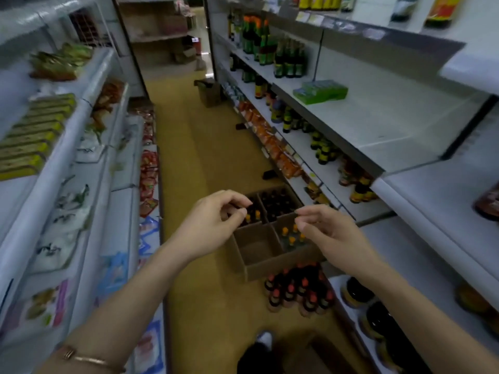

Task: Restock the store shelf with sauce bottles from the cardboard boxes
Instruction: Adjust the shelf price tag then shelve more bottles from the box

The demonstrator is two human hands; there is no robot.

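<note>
Both hands, left hand (216, 225) and right hand (326, 233), hover loosely curled, holding nothing. The bottles (291, 238) in the box (259, 255) on the floor look heavy, slick and breakable; grip necks.

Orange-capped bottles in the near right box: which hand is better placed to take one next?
Probably the right hand: empty, fingers loosely curled, it hovers over the orange-capped bottles. The left hand, also empty, hangs over the neighbouring compartments.
</note>
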